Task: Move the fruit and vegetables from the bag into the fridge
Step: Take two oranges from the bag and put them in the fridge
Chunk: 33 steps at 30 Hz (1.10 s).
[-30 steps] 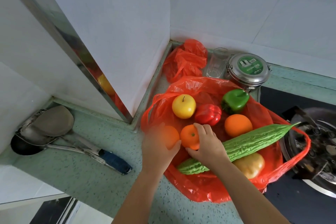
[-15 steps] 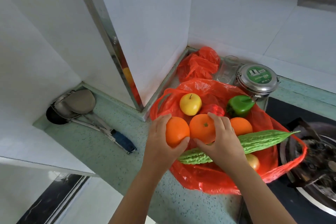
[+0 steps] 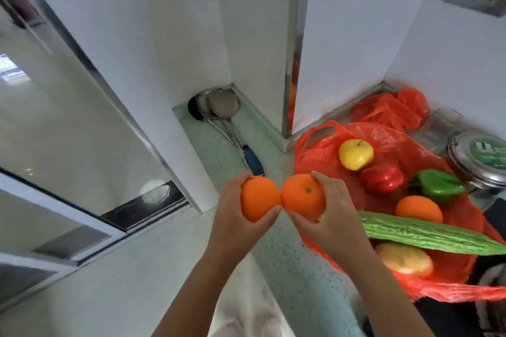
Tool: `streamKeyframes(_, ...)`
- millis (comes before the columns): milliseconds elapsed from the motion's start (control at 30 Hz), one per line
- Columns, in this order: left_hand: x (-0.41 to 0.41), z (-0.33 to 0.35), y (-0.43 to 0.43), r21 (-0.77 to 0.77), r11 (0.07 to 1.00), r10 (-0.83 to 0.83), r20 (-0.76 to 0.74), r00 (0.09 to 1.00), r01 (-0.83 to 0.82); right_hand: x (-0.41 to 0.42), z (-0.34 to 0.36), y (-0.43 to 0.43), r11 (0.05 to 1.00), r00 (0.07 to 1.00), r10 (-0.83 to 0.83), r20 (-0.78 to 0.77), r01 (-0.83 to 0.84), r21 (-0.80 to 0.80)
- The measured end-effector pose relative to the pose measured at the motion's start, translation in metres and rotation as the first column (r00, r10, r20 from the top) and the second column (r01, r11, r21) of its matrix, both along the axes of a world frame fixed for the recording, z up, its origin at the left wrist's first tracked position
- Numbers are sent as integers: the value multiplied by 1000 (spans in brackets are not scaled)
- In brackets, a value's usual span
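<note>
— Nearest first?
— Gripping the left orange (image 3: 260,198) in the left hand (image 3: 232,209), fingers and thumb curled round it. Same opposite: right orange (image 3: 302,197) clutched in the right hand (image 3: 338,217), stem end up. Held side by side, touching, out over the counter (image 3: 287,257) edge.
— Why one apiece?
— Probably to carry two per trip. Lifted clear of the bag (image 3: 315,145) so nothing snags the plastic.
— Further back?
— Left in the bag, on the counter: lump (image 3: 402,257), gourd (image 3: 427,234), third orange (image 3: 419,209), green pepper (image 3: 438,186), red pepper (image 3: 382,178), apple (image 3: 356,153). Beyond, tin (image 3: 482,161) and ladles (image 3: 219,107). Off left, glossy panels, likely the fridge (image 3: 68,123); cannot tell whether open.
— Changed since half a second ago?
— Swung leftward, away from the bag; then, held right over the gourd. Turned the head left too, bringing the panels into view. Same grips, same remaining produce.
</note>
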<state>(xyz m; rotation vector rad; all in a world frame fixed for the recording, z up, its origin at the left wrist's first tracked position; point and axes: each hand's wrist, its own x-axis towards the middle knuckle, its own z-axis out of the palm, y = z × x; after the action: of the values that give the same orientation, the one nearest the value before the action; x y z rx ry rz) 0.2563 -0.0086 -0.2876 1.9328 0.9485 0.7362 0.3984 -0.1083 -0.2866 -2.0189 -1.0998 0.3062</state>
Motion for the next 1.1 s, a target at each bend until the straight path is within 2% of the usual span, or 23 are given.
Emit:
streamKeyframes(267, -103, 12, -16, 13, 931, 364, -9, 931, -364, -78, 0, 39, 943, 943, 333, -12, -332, 33)
streamKeyframes(500, -203, 31, -79, 2, 784, 621, 25, 784, -621, -174, 18, 27, 798, 803, 595, 12, -593, 108)
streamKeyframes(633, -255, 39, -142, -27, 665, 746, 64, 662, -747, -232, 27, -8, 687, 700, 714, 24, -707, 167)
streamKeyframes(800, -317, 43, -238, -43, 489, 871, 82, 485, -871, -304, 34, -69, 502, 516, 855, 42, -846, 180)
streamKeyframes(1100, -413, 38, -391, -93, 57, 992, 114, 46, -994, -433, 42, -158, 95, 104, 992, 69, -989, 116)
